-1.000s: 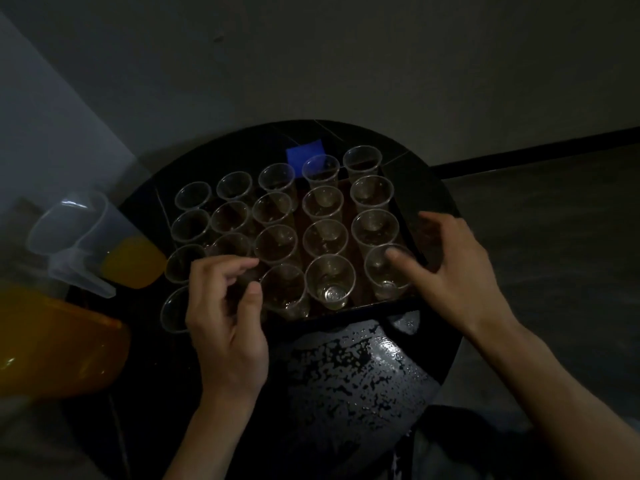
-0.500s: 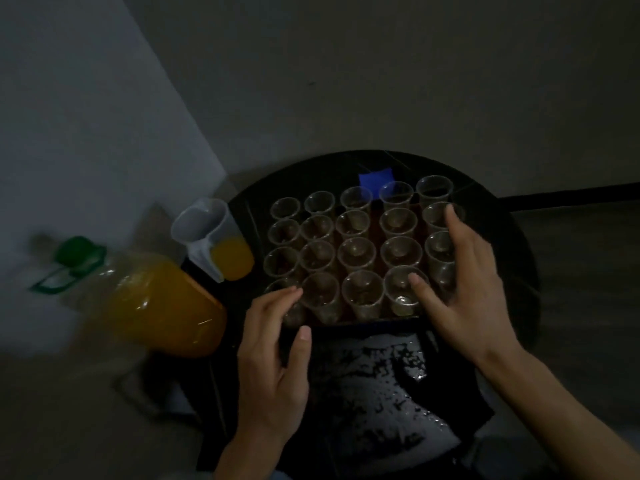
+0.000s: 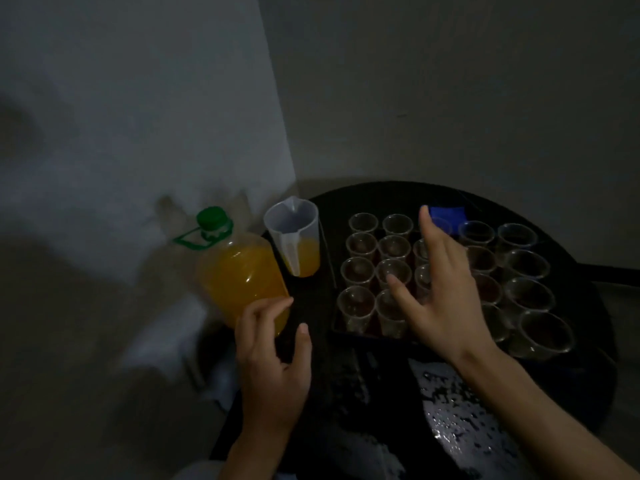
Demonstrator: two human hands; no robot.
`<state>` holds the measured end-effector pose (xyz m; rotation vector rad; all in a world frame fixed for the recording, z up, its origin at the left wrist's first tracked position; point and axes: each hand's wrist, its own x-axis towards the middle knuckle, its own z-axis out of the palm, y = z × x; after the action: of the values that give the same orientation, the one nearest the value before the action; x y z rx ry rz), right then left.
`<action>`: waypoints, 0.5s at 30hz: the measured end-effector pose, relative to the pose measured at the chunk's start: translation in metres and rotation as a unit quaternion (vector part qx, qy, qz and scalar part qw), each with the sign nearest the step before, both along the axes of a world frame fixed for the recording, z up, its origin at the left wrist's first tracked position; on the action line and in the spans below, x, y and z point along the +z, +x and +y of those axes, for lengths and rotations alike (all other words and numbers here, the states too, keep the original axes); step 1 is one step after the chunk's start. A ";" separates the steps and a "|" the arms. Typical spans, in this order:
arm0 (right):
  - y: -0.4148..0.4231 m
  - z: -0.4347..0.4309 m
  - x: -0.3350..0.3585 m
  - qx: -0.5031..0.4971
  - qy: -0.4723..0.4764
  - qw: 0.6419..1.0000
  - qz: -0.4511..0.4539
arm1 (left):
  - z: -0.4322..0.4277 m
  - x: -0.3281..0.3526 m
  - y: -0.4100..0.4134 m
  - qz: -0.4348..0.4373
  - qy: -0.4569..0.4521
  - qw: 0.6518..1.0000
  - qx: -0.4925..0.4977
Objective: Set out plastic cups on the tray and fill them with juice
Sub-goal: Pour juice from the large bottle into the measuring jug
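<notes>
Hovered the right hand (image 3: 440,299) over the empty clear cups (image 3: 358,306) standing in rows on the tray (image 3: 367,336), fingers (image 3: 433,244) spread wide, gripping nothing. Held the left hand (image 3: 273,355) just left of the tray, loosely curled and empty. Saw the part-filled jug (image 3: 294,237) left of the tray, the juice bottle (image 3: 239,275) farther left.

Jug (image 3: 294,237) between bottle (image 3: 239,275) and cups (image 3: 360,271)

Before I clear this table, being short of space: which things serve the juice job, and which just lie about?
For the job: plastic cups, tray, part-filled jug, juice bottle.
Lying about: blue square behind the cups, wet patch on the table.
</notes>
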<state>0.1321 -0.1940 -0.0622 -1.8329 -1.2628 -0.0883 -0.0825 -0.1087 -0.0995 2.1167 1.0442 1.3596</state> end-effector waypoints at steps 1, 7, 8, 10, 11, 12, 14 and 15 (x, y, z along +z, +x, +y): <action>-0.006 0.009 0.004 0.011 -0.005 1.000 -0.004 | 0.006 -0.001 -0.005 -0.004 0.008 1.000 0.029; -0.045 0.071 0.028 0.080 -0.027 0.995 -0.057 | 0.050 -0.008 -0.036 -0.056 -0.054 0.982 0.173; -0.051 0.083 0.032 0.092 -0.032 0.993 -0.073 | 0.057 -0.009 -0.037 -0.036 -0.083 0.978 0.188; -0.064 0.107 0.039 0.115 -0.036 0.987 -0.106 | 0.070 -0.013 -0.036 0.023 -0.139 0.968 0.206; -0.071 0.119 0.042 0.127 -0.034 0.984 -0.121 | 0.074 -0.016 -0.034 0.050 -0.161 0.964 0.206; -0.077 0.131 0.046 0.139 -0.035 0.981 -0.133 | 0.078 -0.019 -0.032 0.068 -0.178 0.961 0.202; -0.088 0.155 0.053 0.161 -0.046 0.973 -0.157 | 0.086 -0.029 -0.029 0.078 -0.202 0.959 0.183; -0.093 0.166 0.057 0.169 -0.052 0.969 -0.170 | 0.090 -0.035 -0.030 0.074 -0.210 0.961 0.167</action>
<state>0.0390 -0.0281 -0.0052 -1.7098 -1.8363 -0.1551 -0.1125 -0.0183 -0.1346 1.7991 1.6472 1.0038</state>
